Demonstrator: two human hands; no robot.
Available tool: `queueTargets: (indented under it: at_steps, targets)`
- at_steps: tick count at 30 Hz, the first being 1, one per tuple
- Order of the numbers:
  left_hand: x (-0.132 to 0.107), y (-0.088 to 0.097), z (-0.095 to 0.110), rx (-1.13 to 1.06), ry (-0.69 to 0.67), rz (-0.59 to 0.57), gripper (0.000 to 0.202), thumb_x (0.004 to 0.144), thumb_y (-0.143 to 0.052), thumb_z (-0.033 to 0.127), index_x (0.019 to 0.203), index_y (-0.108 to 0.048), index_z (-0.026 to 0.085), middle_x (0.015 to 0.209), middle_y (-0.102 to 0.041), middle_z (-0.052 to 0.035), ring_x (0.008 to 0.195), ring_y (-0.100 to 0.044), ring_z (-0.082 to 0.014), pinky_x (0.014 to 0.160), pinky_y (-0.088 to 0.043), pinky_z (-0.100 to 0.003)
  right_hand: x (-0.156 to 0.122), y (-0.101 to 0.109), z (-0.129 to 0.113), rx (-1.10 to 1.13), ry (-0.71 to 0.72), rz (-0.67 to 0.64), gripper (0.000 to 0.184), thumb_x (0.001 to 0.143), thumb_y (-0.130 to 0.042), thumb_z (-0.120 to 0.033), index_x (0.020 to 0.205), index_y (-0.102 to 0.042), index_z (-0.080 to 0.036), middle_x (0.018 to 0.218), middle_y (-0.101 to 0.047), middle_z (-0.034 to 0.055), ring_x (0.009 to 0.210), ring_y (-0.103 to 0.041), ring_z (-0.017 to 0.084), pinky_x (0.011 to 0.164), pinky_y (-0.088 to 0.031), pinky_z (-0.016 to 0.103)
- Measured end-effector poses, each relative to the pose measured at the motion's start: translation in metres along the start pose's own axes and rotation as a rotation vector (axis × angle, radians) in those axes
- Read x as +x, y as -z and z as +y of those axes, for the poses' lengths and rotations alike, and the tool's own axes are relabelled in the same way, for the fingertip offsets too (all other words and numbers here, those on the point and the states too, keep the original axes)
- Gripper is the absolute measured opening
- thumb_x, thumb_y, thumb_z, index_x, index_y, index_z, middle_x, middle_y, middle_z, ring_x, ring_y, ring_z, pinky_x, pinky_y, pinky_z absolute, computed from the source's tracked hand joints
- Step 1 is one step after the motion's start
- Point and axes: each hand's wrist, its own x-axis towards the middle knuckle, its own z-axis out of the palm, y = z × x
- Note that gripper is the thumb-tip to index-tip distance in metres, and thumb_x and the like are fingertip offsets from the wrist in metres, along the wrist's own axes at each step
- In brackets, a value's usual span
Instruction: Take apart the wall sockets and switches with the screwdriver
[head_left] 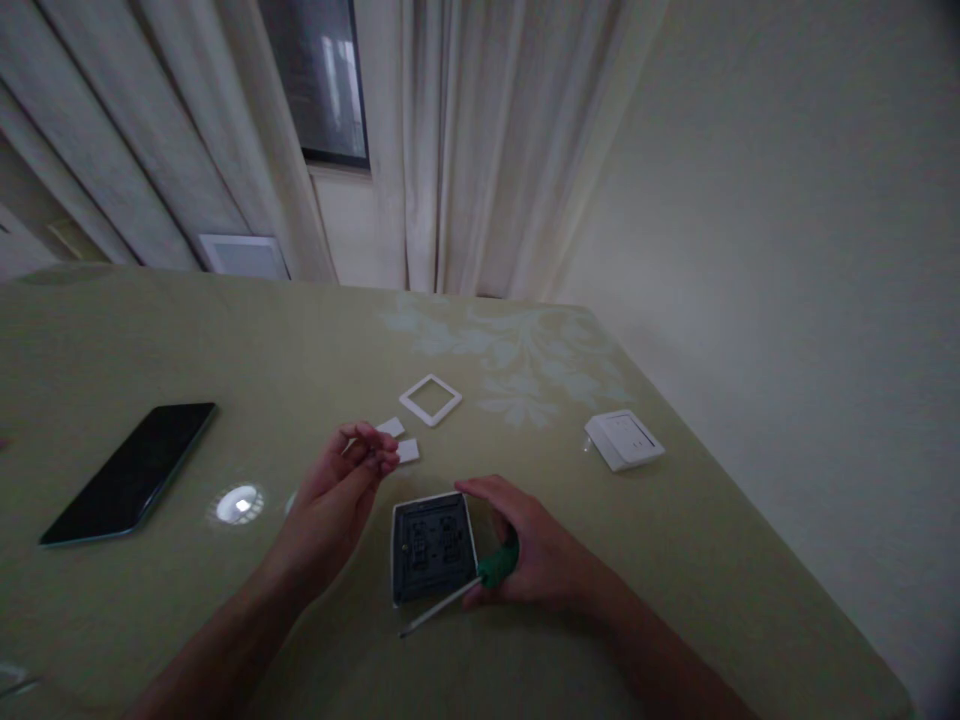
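Note:
My right hand [525,545] is closed round a screwdriver with a green handle [499,564]; its metal shaft points down to the left. The same hand's thumb and fingers reach the right side of a wall switch body [431,550] with a dark inner face and a pale rim. To the upper left of that body, my left hand [341,485] has its fingertips pinched together; whatever is between them is too small to make out. Two small white plates [407,451] lie just beyond the left fingertips. Behind them rests a white square frame [431,400].
A white socket unit [624,440] sits towards the table's right edge, beside the wall. On the left lies a black tablet [131,472]. The pale green table [300,350] has a leaf pattern at the back, with curtains [480,150] behind.

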Motion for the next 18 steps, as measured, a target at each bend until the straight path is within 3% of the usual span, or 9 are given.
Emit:
queueTargets:
  at_steps: [2,4,7,9,15,18]
  targets:
    - [-0.002,0.002,0.0,0.066,0.026,-0.081,0.031,0.082,-0.094,0.032,0.104,-0.074,0.023,0.119,-0.079,-0.0072,0.115,-0.076,-0.0239,0.103,-0.06,-0.036,0.0,0.002,0.001,0.005,-0.001,0.022,0.109,0.056,-0.108,-0.051,0.151,-0.061,-0.025,0.144,-0.066,0.0141,0.128,-0.065,0.034,0.109,-0.051,0.046]
    - [-0.004,0.004,0.0,0.145,0.047,-0.158,0.035,0.085,-0.094,0.04,0.112,-0.077,0.025,0.14,-0.075,-0.0094,0.129,-0.073,-0.0279,0.112,-0.058,-0.04,-0.001,0.005,0.001,0.012,-0.056,0.064,0.106,0.057,-0.107,-0.055,0.149,-0.063,-0.026,0.137,-0.067,0.0115,0.11,-0.067,0.028,0.093,-0.055,0.04]
    - [-0.006,0.006,0.0,0.207,0.054,-0.235,0.035,0.085,-0.095,0.041,0.115,-0.08,0.029,0.155,-0.066,-0.0085,0.133,-0.073,-0.0313,0.111,-0.061,-0.043,-0.001,0.009,-0.001,0.052,-0.16,0.115,0.088,0.071,-0.1,-0.058,0.145,-0.066,-0.027,0.129,-0.068,0.0078,0.079,-0.057,0.016,0.069,-0.048,0.03]
    - [-0.007,0.007,0.001,0.242,0.039,-0.263,0.035,0.083,-0.096,0.04,0.114,-0.082,0.031,0.158,-0.063,-0.0084,0.135,-0.071,-0.0337,0.108,-0.063,-0.044,-0.001,0.011,-0.004,0.106,-0.193,0.145,0.073,0.079,-0.095,-0.056,0.14,-0.069,-0.026,0.131,-0.069,0.0073,0.074,-0.053,0.012,0.066,-0.044,0.027]
    - [-0.01,0.004,0.005,0.374,-0.094,-0.302,0.014,0.083,-0.096,0.037,0.081,-0.087,0.027,0.13,-0.069,-0.009,0.126,-0.074,-0.0336,0.101,-0.066,-0.044,0.002,0.014,-0.008,0.3,-0.328,0.342,0.058,0.085,-0.085,-0.061,0.125,-0.071,-0.021,0.11,-0.07,0.0049,0.067,-0.053,0.01,0.054,-0.041,0.022]
    - [-0.013,0.0,0.006,0.522,-0.265,-0.395,0.007,0.09,-0.089,0.039,0.09,-0.092,0.032,0.111,-0.072,-0.0087,0.107,-0.076,-0.028,0.087,-0.067,-0.038,0.003,0.015,-0.005,0.306,-0.36,0.414,0.054,0.093,-0.075,-0.065,0.122,-0.071,-0.02,0.086,-0.064,-0.0006,0.055,-0.045,0.009,0.045,-0.035,0.022]
